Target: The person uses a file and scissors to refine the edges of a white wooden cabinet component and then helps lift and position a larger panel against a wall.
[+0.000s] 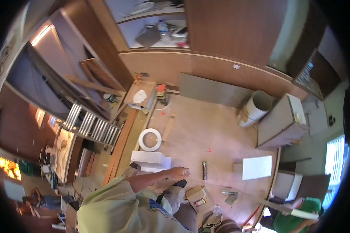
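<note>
My left hand [178, 172] reaches out over the floor, its fingers bent together; what they hold, if anything, is too small to make out. Just left of it sits a white box-shaped piece [149, 159], with a white ring [150, 139] lying beyond. A slim tube [204, 171], like a sealant cartridge, is a short way right of the hand. Nearer my legs is an open cardboard box [196, 197] with small colourful items inside. My right hand is out of view.
A white panel [256, 167] lies to the right, and a large white cylinder [254, 108] stands farther back. A grey board [214, 90] leans on the far cabinet. On the left is an aluminium ladder [91, 125]. A co-worker in green [301, 215] holds a long strip at lower right.
</note>
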Action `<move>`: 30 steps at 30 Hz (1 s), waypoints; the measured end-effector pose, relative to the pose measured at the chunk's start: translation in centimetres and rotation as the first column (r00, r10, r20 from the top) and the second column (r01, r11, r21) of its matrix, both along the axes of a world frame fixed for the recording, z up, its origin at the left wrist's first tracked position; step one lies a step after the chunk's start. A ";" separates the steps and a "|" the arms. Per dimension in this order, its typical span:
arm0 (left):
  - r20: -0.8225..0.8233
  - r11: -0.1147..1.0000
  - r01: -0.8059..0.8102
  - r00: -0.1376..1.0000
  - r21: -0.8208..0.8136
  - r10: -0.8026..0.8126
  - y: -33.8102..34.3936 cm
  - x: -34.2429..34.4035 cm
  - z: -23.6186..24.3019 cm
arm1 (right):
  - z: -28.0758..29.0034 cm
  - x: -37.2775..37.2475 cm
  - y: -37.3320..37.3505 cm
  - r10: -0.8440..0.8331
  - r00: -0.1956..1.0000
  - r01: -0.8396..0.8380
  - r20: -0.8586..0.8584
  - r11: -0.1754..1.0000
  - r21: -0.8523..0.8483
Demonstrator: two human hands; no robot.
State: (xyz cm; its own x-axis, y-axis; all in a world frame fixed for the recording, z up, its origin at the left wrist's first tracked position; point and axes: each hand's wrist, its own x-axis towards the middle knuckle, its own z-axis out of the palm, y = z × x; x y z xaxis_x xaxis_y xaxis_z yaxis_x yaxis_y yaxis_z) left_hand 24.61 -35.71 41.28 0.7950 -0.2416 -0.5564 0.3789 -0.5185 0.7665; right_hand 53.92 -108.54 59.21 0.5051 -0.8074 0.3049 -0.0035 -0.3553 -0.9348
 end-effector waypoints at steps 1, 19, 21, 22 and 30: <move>0.052 0.999 0.028 0.998 -0.040 -0.025 -2.0 0.0 -1.6 | 0.5 -0.2 1.1 0.014 1.000 -0.014 0.021 1.000 0.011; 0.587 0.758 0.359 0.809 -0.544 0.038 -25.6 8.4 17.2 | 8.7 -12.0 7.0 -0.078 0.968 0.072 0.239 0.997 0.034; 0.549 0.799 0.260 0.829 -0.542 0.103 -26.3 6.6 16.6 | 9.0 -12.5 9.1 -0.075 0.964 0.064 0.254 0.997 0.050; 0.528 0.795 0.239 0.841 -0.557 0.117 -26.3 6.1 16.2 | 9.0 -12.8 10.3 -0.074 0.963 0.060 0.261 0.996 0.060; 0.671 0.832 0.193 0.695 -0.520 0.258 -23.5 4.2 13.1 | 10.8 -14.4 18.4 -0.064 0.947 0.045 0.315 0.997 0.067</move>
State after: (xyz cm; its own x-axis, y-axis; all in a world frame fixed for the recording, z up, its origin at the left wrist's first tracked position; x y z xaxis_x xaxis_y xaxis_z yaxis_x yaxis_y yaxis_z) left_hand 28.78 -59.18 54.40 0.8915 -0.2692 0.3644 -0.3671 0.0420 0.9292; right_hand 39.57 -90.10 70.05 0.3450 -0.8523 0.3931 0.2777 -0.3074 -0.9101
